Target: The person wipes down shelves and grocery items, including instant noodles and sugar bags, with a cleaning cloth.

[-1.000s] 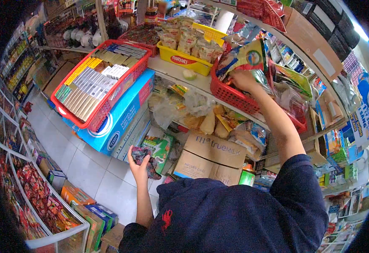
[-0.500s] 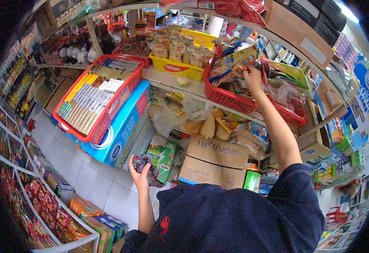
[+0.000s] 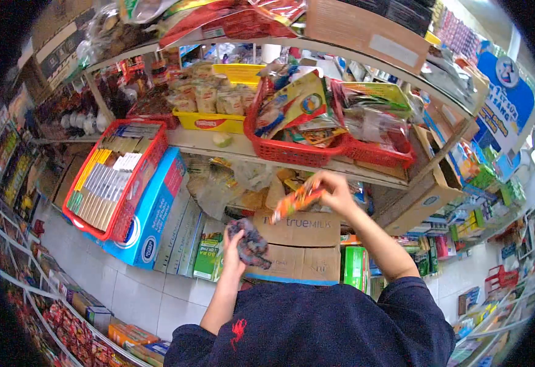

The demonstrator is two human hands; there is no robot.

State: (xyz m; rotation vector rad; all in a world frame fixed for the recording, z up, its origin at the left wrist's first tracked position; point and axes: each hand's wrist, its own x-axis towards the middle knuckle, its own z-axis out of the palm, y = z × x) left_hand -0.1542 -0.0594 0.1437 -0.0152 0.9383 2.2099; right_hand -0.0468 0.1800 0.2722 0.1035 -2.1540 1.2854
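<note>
My left hand (image 3: 233,257) is closed around a crinkled clear packet with dark purplish contents (image 3: 252,246), low in front of the cardboard carton. What the packet contains is too blurred to name. My right hand (image 3: 336,192) pinches one end of a slim orange packet (image 3: 299,200), tilted above that same carton, to the right of the left hand. On the shelf above, a red plastic basket (image 3: 295,153) bears several colourful flat packets (image 3: 301,107). Beside it stands another red basket (image 3: 380,153) with clear bags.
A yellow box (image 3: 209,121) of snack packs stands left of the red baskets. Farther left, a red basket (image 3: 164,153) of small boxes rests on a blue carton (image 3: 164,211). A brown carton (image 3: 292,251) stands under the shelf (image 3: 218,148). Display racks (image 3: 65,306) line the left.
My right hand has come out of the red basket, down and left, with the orange packet. My left hand has moved right with the dark packet. The camera view has shifted.
</note>
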